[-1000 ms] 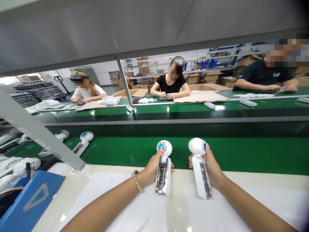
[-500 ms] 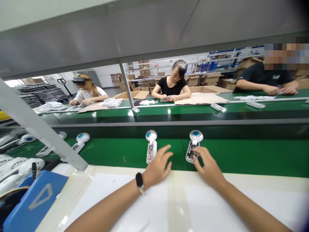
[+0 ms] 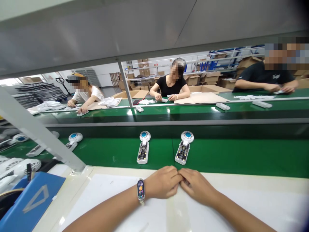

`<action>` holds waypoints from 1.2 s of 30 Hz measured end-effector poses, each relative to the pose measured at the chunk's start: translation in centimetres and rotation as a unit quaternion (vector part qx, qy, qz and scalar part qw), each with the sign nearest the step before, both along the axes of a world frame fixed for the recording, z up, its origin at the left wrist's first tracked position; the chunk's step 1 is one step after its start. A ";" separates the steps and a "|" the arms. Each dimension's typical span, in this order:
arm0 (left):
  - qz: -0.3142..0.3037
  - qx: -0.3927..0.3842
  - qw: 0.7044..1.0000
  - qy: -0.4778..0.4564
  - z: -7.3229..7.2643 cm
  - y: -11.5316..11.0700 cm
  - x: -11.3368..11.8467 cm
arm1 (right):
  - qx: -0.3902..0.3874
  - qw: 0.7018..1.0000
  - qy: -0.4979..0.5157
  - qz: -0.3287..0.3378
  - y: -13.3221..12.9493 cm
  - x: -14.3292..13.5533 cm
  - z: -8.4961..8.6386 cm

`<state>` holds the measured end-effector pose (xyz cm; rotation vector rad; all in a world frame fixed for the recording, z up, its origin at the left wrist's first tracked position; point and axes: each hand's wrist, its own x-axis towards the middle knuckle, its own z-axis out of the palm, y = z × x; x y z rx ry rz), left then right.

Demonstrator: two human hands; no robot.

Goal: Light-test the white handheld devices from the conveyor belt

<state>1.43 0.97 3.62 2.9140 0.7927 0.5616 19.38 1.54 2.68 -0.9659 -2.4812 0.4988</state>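
Observation:
My left hand [image 3: 164, 182], with a smartwatch [image 3: 141, 190] on its wrist, rests at the front edge of the white worktable [image 3: 116, 206], fingers curled. Against its fingertips lie the bent fingers of my right hand [image 3: 196, 186]; I see nothing held in either. Just beyond them on the green conveyor belt [image 3: 241, 158] lies a white handheld fan [image 3: 182, 152], its handle open on a dark circuit board and its round head showing a blue centre. A similar open fan [image 3: 143, 152] lies to its left, apart from my hands.
Farther left on the belt are more fans [image 3: 75, 138]. A slanted white post [image 3: 45, 129] and a blue bin [image 3: 36, 199] stand at left. Across a second belt [image 3: 154, 114], three people work with small white parts. A grey shelf [image 3: 120, 32] hangs overhead.
Both hands have drawn back from the fans to the table edge and come together, fingers closing. The fans have shifted left on the belt; white casings on the far belt have shifted right.

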 end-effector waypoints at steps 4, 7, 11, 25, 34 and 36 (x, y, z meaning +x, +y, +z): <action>-0.006 0.007 1.000 0.012 -0.1 0.0 0.0 | -0.002 1.000 -0.004 0.000 0.0 0.0 -0.1; -0.004 0.001 1.000 0.005 -0.2 0.0 0.0 | -0.002 1.000 -0.003 0.004 0.0 0.0 0.0; -0.008 0.001 1.000 -0.001 -0.1 0.0 -0.1 | 0.000 1.000 0.000 0.005 0.0 0.0 0.1; -0.018 0.026 0.999 0.010 0.1 0.0 0.0 | 0.007 1.000 -0.005 0.006 0.1 -0.1 -0.2; -0.013 0.047 0.998 0.036 0.2 0.0 0.0 | 0.009 1.000 -0.012 0.004 0.1 -0.1 -0.1; -0.012 0.055 0.997 0.046 0.1 0.0 -0.1 | 0.008 1.000 -0.013 0.006 0.1 -0.1 -0.1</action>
